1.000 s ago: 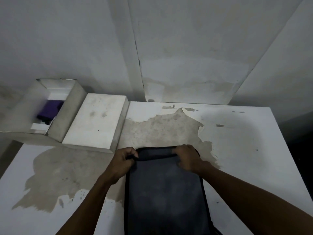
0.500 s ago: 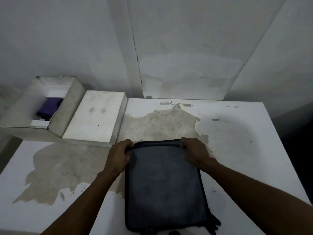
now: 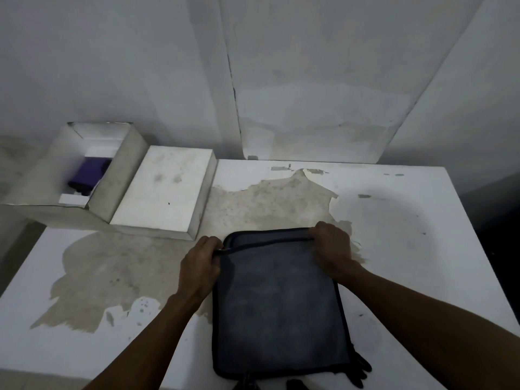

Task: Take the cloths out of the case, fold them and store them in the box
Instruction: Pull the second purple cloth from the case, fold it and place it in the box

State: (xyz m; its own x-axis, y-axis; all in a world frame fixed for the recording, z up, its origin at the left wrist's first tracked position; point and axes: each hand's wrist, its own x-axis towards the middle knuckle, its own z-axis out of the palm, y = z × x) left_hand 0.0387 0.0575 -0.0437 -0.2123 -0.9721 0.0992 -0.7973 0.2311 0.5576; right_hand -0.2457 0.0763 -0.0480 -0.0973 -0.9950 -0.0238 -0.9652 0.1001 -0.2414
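Dark zip case (image 3: 278,305) flat on a worn white table (image 3: 422,249), left hand (image 3: 201,263) pinching the zipper pull at the top left corner, right hand (image 3: 332,246) gripping the top right corner. Open white box (image 3: 123,175) far left with a purple cloth (image 3: 90,173) inside, lid (image 3: 166,190) right beside it.

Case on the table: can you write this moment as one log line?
stage: unzipping | case: flat on table | left hand: pinches zipper at far left corner | right hand: grips far right corner | box: open, purple item inside
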